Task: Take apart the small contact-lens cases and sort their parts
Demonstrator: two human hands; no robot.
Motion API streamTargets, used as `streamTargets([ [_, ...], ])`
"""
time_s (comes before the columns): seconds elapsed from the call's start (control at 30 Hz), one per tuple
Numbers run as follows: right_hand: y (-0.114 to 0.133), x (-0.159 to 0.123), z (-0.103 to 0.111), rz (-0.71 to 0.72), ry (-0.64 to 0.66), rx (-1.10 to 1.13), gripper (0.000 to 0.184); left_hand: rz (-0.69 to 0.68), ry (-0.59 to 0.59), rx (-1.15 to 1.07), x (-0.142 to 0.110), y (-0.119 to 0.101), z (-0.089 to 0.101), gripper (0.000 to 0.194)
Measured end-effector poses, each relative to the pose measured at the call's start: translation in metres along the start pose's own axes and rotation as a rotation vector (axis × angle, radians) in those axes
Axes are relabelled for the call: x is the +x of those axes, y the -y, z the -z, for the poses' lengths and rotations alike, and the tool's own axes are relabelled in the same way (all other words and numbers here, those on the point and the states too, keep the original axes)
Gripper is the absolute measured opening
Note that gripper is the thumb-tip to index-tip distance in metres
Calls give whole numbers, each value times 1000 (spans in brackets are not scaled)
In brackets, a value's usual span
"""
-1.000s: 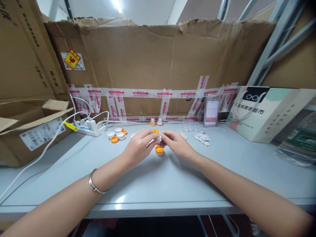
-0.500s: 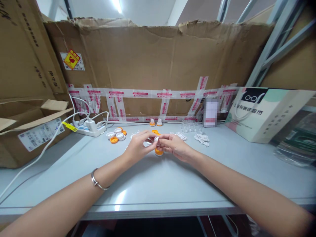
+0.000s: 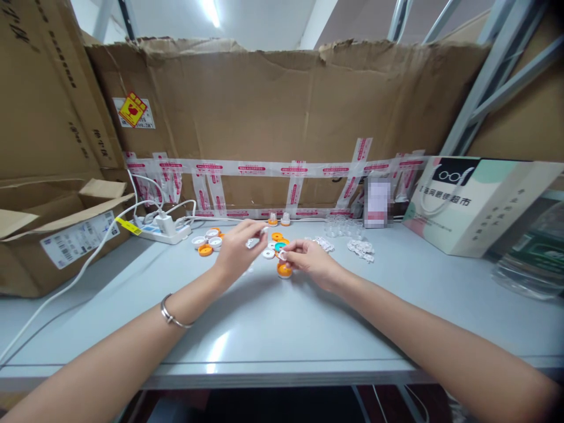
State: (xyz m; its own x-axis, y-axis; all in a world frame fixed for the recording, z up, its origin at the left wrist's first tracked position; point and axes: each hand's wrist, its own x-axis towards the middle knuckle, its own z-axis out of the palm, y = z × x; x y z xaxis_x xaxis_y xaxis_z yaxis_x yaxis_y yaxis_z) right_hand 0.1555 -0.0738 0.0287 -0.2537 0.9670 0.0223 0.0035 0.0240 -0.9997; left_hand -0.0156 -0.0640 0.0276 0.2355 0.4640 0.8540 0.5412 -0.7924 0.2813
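My left hand (image 3: 238, 249) is raised over the middle of the table, thumb and fingertips pinched on a small white plastic piece (image 3: 265, 231). To its right, my right hand (image 3: 314, 261) pinches a small white ring-shaped part (image 3: 282, 255). Just below that ring stands an orange-and-white round cap (image 3: 284, 270). Behind my fingers lie an orange disc (image 3: 277, 236), a teal-centred piece (image 3: 279, 246) and a white disc (image 3: 268, 254). Left of my left hand is a group of white and orange caps (image 3: 205, 250), partly hidden by the hand.
Two clear-topped orange pieces (image 3: 285, 219) stand at the back. Clear plastic cups (image 3: 343, 226) and white small parts (image 3: 361, 249) lie to the right. A power strip (image 3: 166, 234), an open carton (image 3: 66, 235), a phone (image 3: 376, 202), a paper bag (image 3: 467, 205) and a large bottle (image 3: 535, 252) surround the work area.
My hands, together before, have moved apart. The left one has shifted left and up with a white piece, while the right keeps a white ring. The discs behind them now show.
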Motion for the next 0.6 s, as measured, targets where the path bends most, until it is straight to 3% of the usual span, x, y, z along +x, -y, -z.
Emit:
streamTargets([
  [0.13,3,21,40,204,-134,-276,12,253,94,-154,1,13,4,19],
  [0.23,6,34,79,247,-293,-582,10,371,189,-227,-3,18,1,25],
  [0.33,1,43,105,210,-328,-854,8,405,243,-272,-4,18,-3,30],
  [0.5,-11,48,113,155,-257,-1050,9,442,251,-378,2,6,0,32],
  [0.6,-4,42,103,200,-314,-1061,19,409,161,-516,5,-6,6,31],
])
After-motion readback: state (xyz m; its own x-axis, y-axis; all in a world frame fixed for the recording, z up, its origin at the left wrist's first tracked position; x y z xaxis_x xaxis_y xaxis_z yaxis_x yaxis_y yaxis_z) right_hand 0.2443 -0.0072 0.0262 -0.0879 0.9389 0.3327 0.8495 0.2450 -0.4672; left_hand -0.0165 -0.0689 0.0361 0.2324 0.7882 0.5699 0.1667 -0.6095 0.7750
